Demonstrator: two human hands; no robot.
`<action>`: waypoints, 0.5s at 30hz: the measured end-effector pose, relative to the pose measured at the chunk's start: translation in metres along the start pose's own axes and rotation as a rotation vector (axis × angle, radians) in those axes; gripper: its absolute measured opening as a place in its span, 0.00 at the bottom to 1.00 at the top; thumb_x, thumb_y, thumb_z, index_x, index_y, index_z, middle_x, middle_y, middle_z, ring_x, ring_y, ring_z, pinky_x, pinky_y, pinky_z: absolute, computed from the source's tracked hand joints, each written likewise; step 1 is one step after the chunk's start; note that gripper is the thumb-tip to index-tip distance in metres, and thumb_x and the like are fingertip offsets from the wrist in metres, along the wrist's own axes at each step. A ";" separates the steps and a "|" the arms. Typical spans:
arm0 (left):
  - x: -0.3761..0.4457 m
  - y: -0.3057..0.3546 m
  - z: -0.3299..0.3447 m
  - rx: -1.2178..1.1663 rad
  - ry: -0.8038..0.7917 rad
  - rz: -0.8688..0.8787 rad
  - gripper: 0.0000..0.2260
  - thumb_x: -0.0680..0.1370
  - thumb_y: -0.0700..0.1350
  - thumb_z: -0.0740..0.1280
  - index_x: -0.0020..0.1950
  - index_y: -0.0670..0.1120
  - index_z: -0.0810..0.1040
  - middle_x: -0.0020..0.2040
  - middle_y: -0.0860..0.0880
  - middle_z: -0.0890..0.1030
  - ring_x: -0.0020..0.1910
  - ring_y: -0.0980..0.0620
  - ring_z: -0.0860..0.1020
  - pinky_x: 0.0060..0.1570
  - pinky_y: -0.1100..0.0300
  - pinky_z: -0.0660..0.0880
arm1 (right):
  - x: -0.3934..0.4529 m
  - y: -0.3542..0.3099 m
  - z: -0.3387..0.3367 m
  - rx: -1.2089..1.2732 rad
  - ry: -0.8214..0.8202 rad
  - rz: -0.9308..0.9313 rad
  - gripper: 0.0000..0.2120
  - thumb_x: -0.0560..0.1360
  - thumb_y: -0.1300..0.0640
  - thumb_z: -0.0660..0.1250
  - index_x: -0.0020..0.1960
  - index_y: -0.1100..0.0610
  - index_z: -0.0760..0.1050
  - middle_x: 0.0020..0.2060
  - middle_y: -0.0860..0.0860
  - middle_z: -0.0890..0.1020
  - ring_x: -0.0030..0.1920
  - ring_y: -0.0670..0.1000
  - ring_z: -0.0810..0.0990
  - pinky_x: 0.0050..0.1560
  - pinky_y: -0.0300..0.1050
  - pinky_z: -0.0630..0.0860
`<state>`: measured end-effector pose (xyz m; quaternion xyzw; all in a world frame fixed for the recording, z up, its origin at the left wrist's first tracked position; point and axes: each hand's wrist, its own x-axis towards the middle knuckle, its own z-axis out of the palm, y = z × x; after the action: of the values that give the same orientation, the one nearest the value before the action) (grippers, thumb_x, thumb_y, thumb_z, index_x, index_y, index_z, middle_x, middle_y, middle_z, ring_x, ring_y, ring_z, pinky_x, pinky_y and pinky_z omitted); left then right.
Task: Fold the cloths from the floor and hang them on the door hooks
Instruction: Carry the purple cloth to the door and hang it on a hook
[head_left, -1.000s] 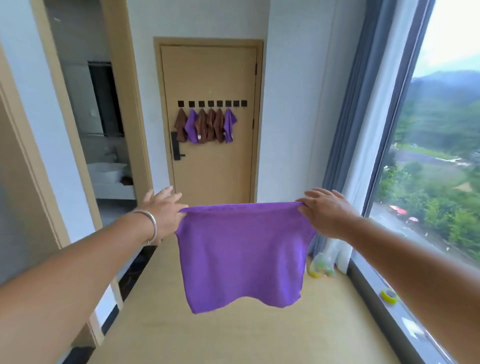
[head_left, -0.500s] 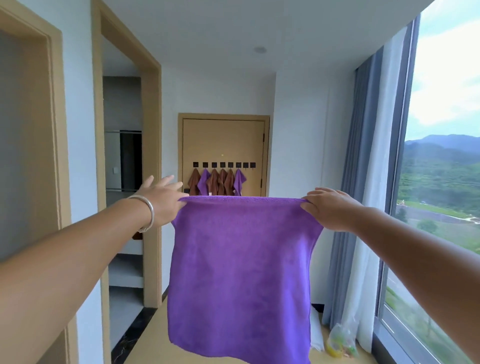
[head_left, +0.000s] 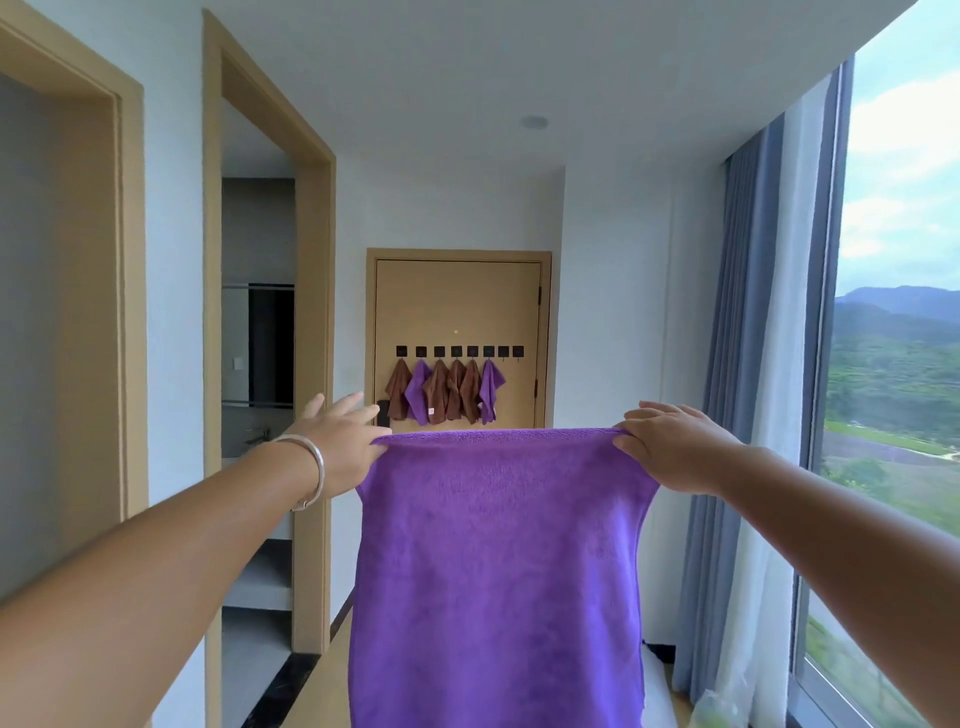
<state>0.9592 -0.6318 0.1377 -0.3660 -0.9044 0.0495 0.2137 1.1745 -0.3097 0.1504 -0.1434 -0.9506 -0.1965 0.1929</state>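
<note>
A purple cloth hangs stretched flat in front of me at chest height. My left hand pinches its top left corner, the other fingers spread. My right hand pinches its top right corner. Far ahead stands a tan door with a row of black hooks. Several brown and purple cloths hang from the left hooks; the two rightmost hooks are bare.
Two tan-framed doorways open on the left wall. Grey and white curtains and a tall window line the right side. A plastic bag lies on the floor by the curtain.
The view has tilted upward, so the floor has dropped out of sight and the ceiling shows. The cloth hangs longer and straighter. Both hands keep their hold on the top corners.
</note>
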 end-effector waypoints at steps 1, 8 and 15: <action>0.007 -0.002 0.006 -0.003 -0.006 -0.001 0.21 0.84 0.53 0.44 0.75 0.59 0.62 0.79 0.51 0.54 0.78 0.51 0.42 0.74 0.42 0.41 | 0.007 0.000 0.006 -0.006 -0.008 -0.001 0.17 0.84 0.47 0.49 0.65 0.46 0.72 0.59 0.42 0.75 0.71 0.50 0.64 0.70 0.51 0.62; 0.073 -0.010 0.049 -0.002 -0.022 0.001 0.21 0.84 0.53 0.44 0.75 0.59 0.62 0.79 0.52 0.55 0.78 0.51 0.43 0.74 0.42 0.41 | 0.070 0.009 0.055 0.001 -0.033 -0.014 0.16 0.84 0.47 0.49 0.64 0.46 0.72 0.58 0.43 0.76 0.68 0.49 0.66 0.69 0.52 0.63; 0.169 -0.006 0.079 0.016 -0.040 -0.028 0.20 0.84 0.53 0.44 0.75 0.58 0.62 0.79 0.52 0.54 0.78 0.51 0.43 0.75 0.43 0.41 | 0.155 0.046 0.116 0.051 -0.021 0.009 0.19 0.83 0.46 0.47 0.66 0.47 0.72 0.63 0.45 0.75 0.71 0.51 0.64 0.70 0.53 0.62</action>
<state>0.8137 -0.5158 0.1267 -0.3507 -0.9131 0.0610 0.1990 1.0175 -0.1893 0.1323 -0.1446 -0.9566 -0.1699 0.1872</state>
